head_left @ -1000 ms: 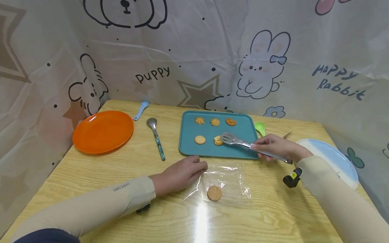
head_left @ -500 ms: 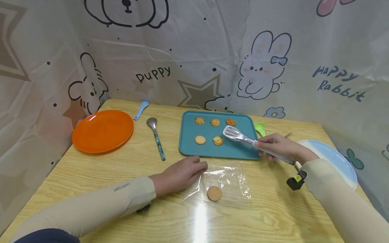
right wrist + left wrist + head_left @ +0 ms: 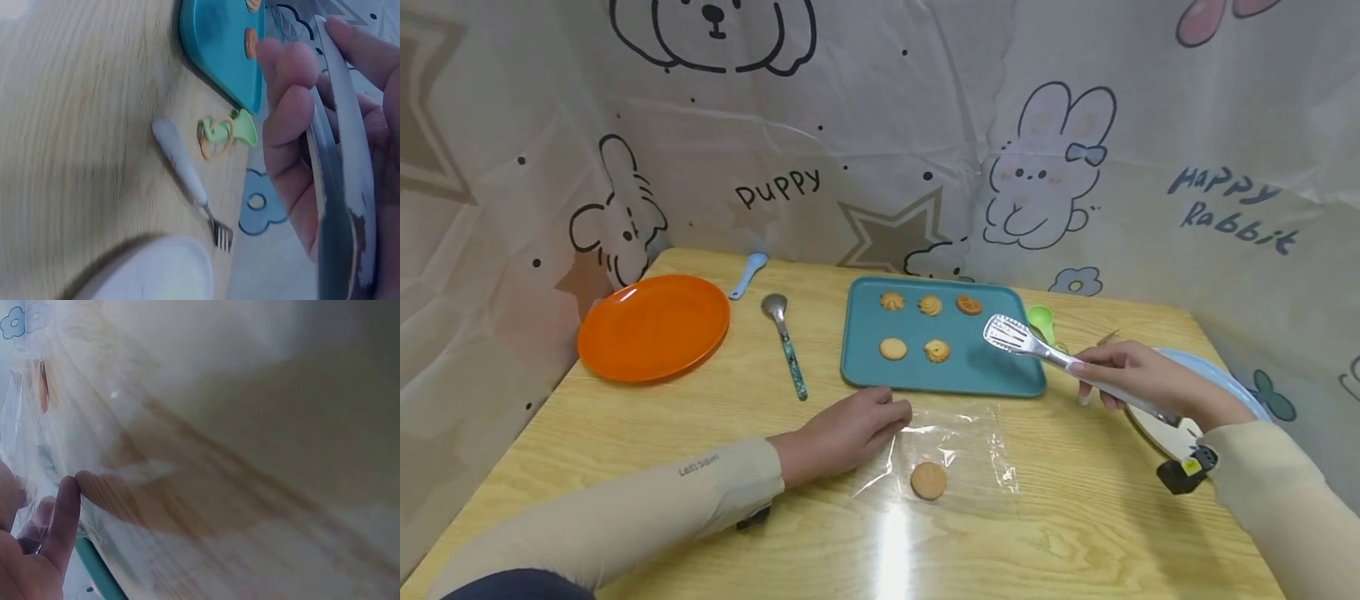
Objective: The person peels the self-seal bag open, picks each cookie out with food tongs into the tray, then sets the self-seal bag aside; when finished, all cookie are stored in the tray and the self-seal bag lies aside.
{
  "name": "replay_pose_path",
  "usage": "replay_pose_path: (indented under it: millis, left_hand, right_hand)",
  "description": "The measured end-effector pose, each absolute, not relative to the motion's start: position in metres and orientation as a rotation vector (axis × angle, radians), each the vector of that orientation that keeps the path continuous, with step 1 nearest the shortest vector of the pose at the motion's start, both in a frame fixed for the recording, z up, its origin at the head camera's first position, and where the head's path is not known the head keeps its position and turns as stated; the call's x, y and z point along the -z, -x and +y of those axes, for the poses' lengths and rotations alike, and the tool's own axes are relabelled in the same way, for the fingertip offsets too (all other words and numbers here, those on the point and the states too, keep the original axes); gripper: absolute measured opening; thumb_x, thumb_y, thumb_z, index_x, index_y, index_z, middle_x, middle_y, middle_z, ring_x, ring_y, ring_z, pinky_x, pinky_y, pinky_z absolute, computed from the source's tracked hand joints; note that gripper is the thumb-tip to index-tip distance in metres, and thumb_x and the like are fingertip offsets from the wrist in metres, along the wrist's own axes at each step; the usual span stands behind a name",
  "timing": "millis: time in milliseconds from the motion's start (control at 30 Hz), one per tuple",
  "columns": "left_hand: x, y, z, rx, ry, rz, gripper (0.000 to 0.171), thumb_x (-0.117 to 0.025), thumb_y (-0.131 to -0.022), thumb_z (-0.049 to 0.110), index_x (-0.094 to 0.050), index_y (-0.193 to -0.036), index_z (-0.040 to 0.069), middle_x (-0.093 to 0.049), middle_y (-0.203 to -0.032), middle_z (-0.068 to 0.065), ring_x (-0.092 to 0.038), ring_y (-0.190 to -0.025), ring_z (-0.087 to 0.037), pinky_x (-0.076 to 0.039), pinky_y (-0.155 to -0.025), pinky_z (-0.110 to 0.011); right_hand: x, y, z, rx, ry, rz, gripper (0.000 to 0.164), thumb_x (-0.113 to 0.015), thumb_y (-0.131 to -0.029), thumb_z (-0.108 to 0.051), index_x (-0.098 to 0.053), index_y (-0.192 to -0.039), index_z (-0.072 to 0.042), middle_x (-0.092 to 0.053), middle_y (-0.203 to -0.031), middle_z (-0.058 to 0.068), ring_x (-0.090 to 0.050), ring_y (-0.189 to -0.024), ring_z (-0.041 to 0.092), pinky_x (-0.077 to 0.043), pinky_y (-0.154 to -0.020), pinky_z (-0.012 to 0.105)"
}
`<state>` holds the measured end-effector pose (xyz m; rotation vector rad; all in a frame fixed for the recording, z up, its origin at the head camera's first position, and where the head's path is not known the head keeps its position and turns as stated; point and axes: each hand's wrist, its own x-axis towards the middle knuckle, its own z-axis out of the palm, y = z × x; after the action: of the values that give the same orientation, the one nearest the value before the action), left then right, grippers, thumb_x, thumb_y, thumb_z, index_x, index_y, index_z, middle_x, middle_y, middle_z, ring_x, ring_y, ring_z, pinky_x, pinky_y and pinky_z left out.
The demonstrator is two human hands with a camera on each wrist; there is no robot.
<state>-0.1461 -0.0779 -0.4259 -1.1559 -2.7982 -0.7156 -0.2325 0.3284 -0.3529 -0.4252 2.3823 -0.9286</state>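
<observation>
My right hand (image 3: 1150, 382) grips a pair of metal tongs (image 3: 1052, 354), whose slotted head hangs over the right end of the teal tray (image 3: 977, 383) with nothing in it. On that tray lie several cookies, among them a plain round one (image 3: 892, 348), a swirled one (image 3: 936, 350) and a pretzel-shaped one (image 3: 968, 305). My left hand (image 3: 853, 429) holds the upper left edge of a clear plastic bag (image 3: 973, 450) on the table. A round brown cookie (image 3: 928, 481) lies at the bag. In the right wrist view, my fingers (image 3: 294, 119) wrap the tong arms.
An orange plate (image 3: 655, 329) stands at the left, beside a blue spoon (image 3: 750, 275) and a metal spoon (image 3: 785, 342) with a patterned handle. Right of the tray lie a green spoon (image 3: 244, 128), a tan loop (image 3: 219, 139) and a fork (image 3: 181, 162), near a pale plate (image 3: 178, 269).
The tongs have lifted off the swirled cookie and moved right with my right hand, carrying nothing. My left hand, the bag and the cookies stay where they were.
</observation>
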Motion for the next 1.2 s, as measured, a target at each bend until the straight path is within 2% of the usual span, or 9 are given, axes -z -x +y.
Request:
replay_pose_path:
  millis: [100,233,600,700,800,933,1033,1200]
  left_hand:
    - [0.428,0.146,-0.077,0.715,1.158,-2.787,0.010,-0.052,-0.101,0.020,-0.061,-0.105,0.020,-0.051,-0.084,0.006,-0.045,-0.073,-0.006,-0.042,-0.065,-0.016]
    - [0.429,0.146,-0.077,0.713,1.146,-2.791,0.010,-0.051,-0.101,0.021,-0.061,-0.105,0.020,-0.051,-0.085,0.007,-0.046,-0.074,-0.005,-0.043,-0.066,-0.017]
    - [0.429,0.146,-0.077,0.706,1.130,-2.815,0.011,-0.051,-0.101,0.021,-0.060,-0.106,0.021,-0.051,-0.087,0.007,-0.047,-0.076,-0.006,-0.044,-0.068,-0.017]
    - [0.430,0.145,-0.077,0.711,1.139,-2.806,0.010,-0.051,-0.101,0.021,-0.060,-0.106,0.020,-0.051,-0.087,0.007,-0.047,-0.076,-0.005,-0.044,-0.067,-0.017]
    - [0.429,0.145,-0.077,0.723,1.150,-2.791,0.010,-0.052,-0.101,0.021,-0.060,-0.105,0.020,-0.051,-0.086,0.007,-0.046,-0.075,-0.005,-0.044,-0.066,-0.016]
    - [0.428,0.145,-0.076,0.716,1.147,-2.787,0.009,-0.052,-0.100,0.020,-0.060,-0.105,0.019,-0.051,-0.085,0.007,-0.046,-0.074,-0.006,-0.044,-0.066,-0.017]
    - [0.427,0.145,-0.076,0.705,1.134,-2.801,0.009,-0.052,-0.101,0.021,-0.060,-0.104,0.020,-0.051,-0.085,0.006,-0.046,-0.074,-0.005,-0.044,-0.066,-0.018]
    - [0.428,0.145,-0.074,0.701,1.120,-2.814,0.009,-0.051,-0.101,0.021,-0.060,-0.103,0.021,-0.051,-0.084,0.007,-0.046,-0.073,-0.005,-0.043,-0.065,-0.018]
  right_hand:
    - [0.349,0.221,0.338,0.914,0.429,2.413,0.044,-0.053,-0.099,-0.038,-0.058,-0.124,-0.003,-0.065,-0.090,0.015,-0.054,-0.056,0.017,-0.049,-0.055,0.032]
    - [0.345,0.206,0.346,0.923,0.507,2.417,0.038,-0.054,-0.100,-0.032,-0.062,-0.120,-0.002,-0.064,-0.078,0.004,-0.052,-0.049,0.015,-0.046,-0.048,0.030]
    - [0.344,0.177,0.354,0.903,0.632,2.108,0.027,-0.051,-0.101,-0.019,-0.066,-0.112,0.000,-0.063,-0.071,-0.007,-0.049,-0.048,-0.001,-0.047,-0.042,0.028]
    - [0.350,0.174,0.353,0.918,0.615,2.046,0.027,-0.051,-0.101,-0.018,-0.066,-0.114,0.000,-0.064,-0.070,0.000,-0.047,-0.048,0.000,-0.046,-0.042,0.026]
    - [0.357,0.171,0.349,0.922,0.619,2.012,0.027,-0.051,-0.101,-0.018,-0.067,-0.114,-0.001,-0.063,-0.069,0.015,-0.045,-0.046,0.004,-0.044,-0.040,0.028]
    - [0.366,0.171,0.341,0.918,0.670,1.987,0.026,-0.051,-0.101,-0.019,-0.068,-0.110,-0.003,-0.057,-0.072,0.030,-0.040,-0.040,0.027,-0.044,-0.038,0.032]
    - [0.371,0.172,0.333,0.910,0.715,1.956,0.025,-0.051,-0.101,-0.020,-0.068,-0.106,-0.004,-0.056,-0.071,0.031,-0.038,-0.045,0.042,-0.043,-0.037,0.035]
    - [0.379,0.175,0.319,0.906,0.776,1.913,0.024,-0.051,-0.101,-0.021,-0.069,-0.101,-0.005,-0.058,-0.069,0.030,-0.039,-0.044,0.045,-0.043,-0.035,0.038]
